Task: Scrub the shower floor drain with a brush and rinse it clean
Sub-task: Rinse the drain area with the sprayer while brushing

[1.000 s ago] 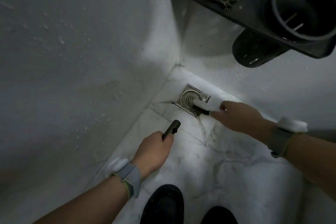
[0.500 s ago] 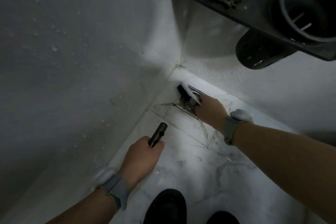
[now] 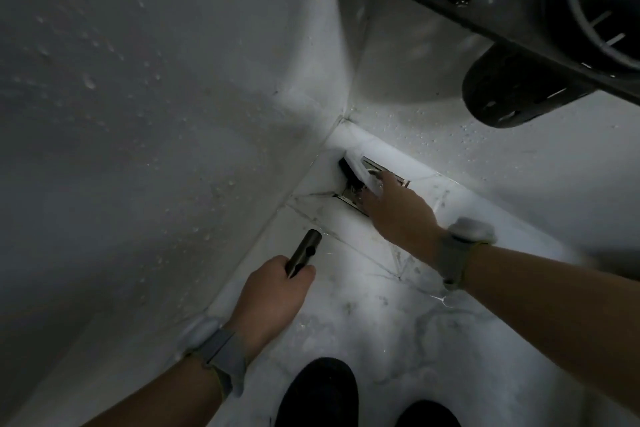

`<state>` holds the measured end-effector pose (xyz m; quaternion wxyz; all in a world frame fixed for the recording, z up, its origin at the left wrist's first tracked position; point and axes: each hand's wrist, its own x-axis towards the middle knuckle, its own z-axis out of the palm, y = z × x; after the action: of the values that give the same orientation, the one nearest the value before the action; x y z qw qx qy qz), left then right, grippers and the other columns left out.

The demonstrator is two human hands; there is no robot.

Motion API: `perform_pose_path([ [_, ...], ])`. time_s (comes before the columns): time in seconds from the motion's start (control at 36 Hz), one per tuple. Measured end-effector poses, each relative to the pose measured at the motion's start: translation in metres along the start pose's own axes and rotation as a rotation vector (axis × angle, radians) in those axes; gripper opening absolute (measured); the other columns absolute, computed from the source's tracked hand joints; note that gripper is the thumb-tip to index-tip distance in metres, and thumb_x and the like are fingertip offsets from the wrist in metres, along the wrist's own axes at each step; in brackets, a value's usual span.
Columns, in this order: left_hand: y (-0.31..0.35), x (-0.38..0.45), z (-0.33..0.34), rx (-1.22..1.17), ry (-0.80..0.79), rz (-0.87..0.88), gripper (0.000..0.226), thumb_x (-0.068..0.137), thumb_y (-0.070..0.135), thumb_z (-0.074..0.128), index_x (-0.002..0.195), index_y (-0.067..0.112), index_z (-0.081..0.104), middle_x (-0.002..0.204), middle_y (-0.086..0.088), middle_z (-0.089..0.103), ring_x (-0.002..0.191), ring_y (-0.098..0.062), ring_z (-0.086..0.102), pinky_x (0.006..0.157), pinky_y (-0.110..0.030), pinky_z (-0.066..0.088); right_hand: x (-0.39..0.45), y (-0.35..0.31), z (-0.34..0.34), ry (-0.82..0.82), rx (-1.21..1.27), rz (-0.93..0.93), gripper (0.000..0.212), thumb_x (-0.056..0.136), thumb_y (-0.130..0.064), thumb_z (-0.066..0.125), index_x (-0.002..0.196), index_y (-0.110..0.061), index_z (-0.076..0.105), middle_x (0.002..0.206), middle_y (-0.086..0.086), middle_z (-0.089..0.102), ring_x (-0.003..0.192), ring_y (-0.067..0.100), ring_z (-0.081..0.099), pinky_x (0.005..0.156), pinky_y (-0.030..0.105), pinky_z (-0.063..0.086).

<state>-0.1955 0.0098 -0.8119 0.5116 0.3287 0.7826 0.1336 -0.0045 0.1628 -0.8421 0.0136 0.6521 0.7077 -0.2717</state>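
A square metal floor drain (image 3: 372, 168) sits in the corner of the white marble shower floor (image 3: 363, 291). My right hand (image 3: 398, 215) grips a white-handled brush (image 3: 355, 173); its dark bristles press on the drain's far-left edge, and the hand hides most of the drain. My left hand (image 3: 270, 298) holds a dark metal spray nozzle (image 3: 304, 251) that points toward the drain from the near left. No water stream shows.
White walls (image 3: 156, 114) wet with droplets meet at the corner behind the drain. A dark shelf (image 3: 485, 3) with a round cup holder (image 3: 609, 0) juts out overhead at upper right. My two dark shoes (image 3: 317, 395) stand at the bottom edge.
My right hand has pushed the brush from the drain's right side across to its far-left edge near the corner. My left hand with the nozzle has drifted slightly left.
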Motion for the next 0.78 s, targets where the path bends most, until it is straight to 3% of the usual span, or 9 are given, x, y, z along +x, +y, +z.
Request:
perform_pose_path([
  [0.14,0.001,0.000,0.002,-0.011,-0.015,0.003,0.038,0.090,0.051,0.057,0.080,0.014,0.059,0.072,0.004,0.060,0.064,-0.013,0.059,0.058,-0.025,0.043,-0.018,0.025,-0.020,-0.010,-0.209,-0.098,0.043,0.102,-0.043,0.024,0.144,-0.038,0.026,0.092,0.003,0.052,0.072,0.025,0.051,0.065,0.034,0.044],
  [0.25,0.003,-0.001,0.003,-0.012,-0.020,0.009,0.037,0.090,0.050,0.057,0.079,0.015,0.057,0.071,0.004,0.058,0.062,-0.012,0.057,0.056,-0.024,0.041,-0.025,0.041,-0.024,-0.015,-0.306,-0.095,0.045,0.104,-0.042,0.023,0.148,-0.036,0.031,0.096,0.004,0.054,0.070,0.022,0.052,0.064,0.032,0.048],
  [0.36,0.005,-0.002,0.003,-0.028,-0.022,0.015,0.036,0.091,0.049,0.057,0.076,0.017,0.054,0.069,0.005,0.056,0.061,-0.012,0.056,0.056,-0.024,0.041,-0.022,0.046,-0.027,0.093,-0.402,-0.155,0.042,0.104,-0.036,0.032,0.145,-0.030,0.039,0.097,0.008,0.051,0.060,0.025,0.051,0.054,0.030,0.044],
  [0.47,0.006,-0.004,0.003,-0.015,-0.013,0.013,0.036,0.090,0.050,0.057,0.074,0.018,0.053,0.069,0.005,0.058,0.063,-0.014,0.058,0.058,-0.026,0.042,-0.023,0.033,-0.019,0.009,-0.350,-0.161,0.044,0.103,-0.038,0.033,0.147,-0.031,0.033,0.100,0.009,0.053,0.066,0.028,0.054,0.059,0.034,0.049],
  [0.56,0.008,-0.007,0.004,-0.015,-0.018,0.017,0.035,0.090,0.048,0.057,0.074,0.018,0.053,0.067,0.005,0.056,0.061,-0.013,0.056,0.055,-0.025,0.039,-0.020,0.033,-0.021,0.004,-0.423,-0.222,0.045,0.103,-0.037,0.033,0.148,-0.032,0.030,0.101,0.008,0.053,0.064,0.027,0.054,0.056,0.032,0.045],
  [0.67,0.011,-0.008,0.003,0.006,-0.010,0.034,0.034,0.093,0.047,0.057,0.078,0.017,0.055,0.068,0.005,0.054,0.058,-0.009,0.052,0.048,-0.021,0.034,-0.010,0.037,-0.031,0.023,-0.489,-0.206,0.044,0.103,-0.038,0.033,0.147,-0.035,0.036,0.105,0.009,0.058,0.081,0.033,0.064,0.061,0.032,0.041],
  [0.78,0.010,-0.009,0.002,-0.015,-0.023,0.024,0.035,0.092,0.048,0.057,0.081,0.015,0.058,0.068,0.004,0.055,0.058,-0.010,0.053,0.050,-0.023,0.037,-0.009,0.039,-0.032,-0.148,-0.374,-0.189,0.046,0.104,-0.037,0.031,0.149,-0.030,0.036,0.111,0.012,0.061,0.100,0.033,0.061,0.077,0.037,0.048],
])
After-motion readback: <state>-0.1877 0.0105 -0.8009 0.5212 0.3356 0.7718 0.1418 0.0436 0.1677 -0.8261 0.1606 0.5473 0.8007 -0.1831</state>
